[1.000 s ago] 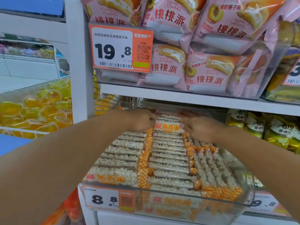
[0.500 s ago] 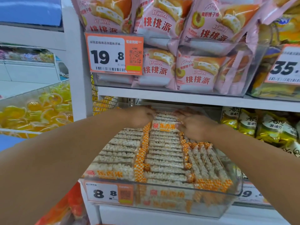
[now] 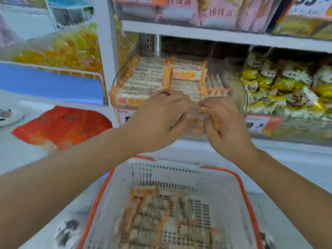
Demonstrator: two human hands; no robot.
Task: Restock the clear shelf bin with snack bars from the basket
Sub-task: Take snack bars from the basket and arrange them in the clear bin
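While fingertips meet, left hand and right hand before bin

Red bag, seemingly yellow packets

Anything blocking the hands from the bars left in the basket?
Nothing visible. The left hand and right hand hover in front of the bin, above the basket; its top is open and the bars lie uncovered on its floor.
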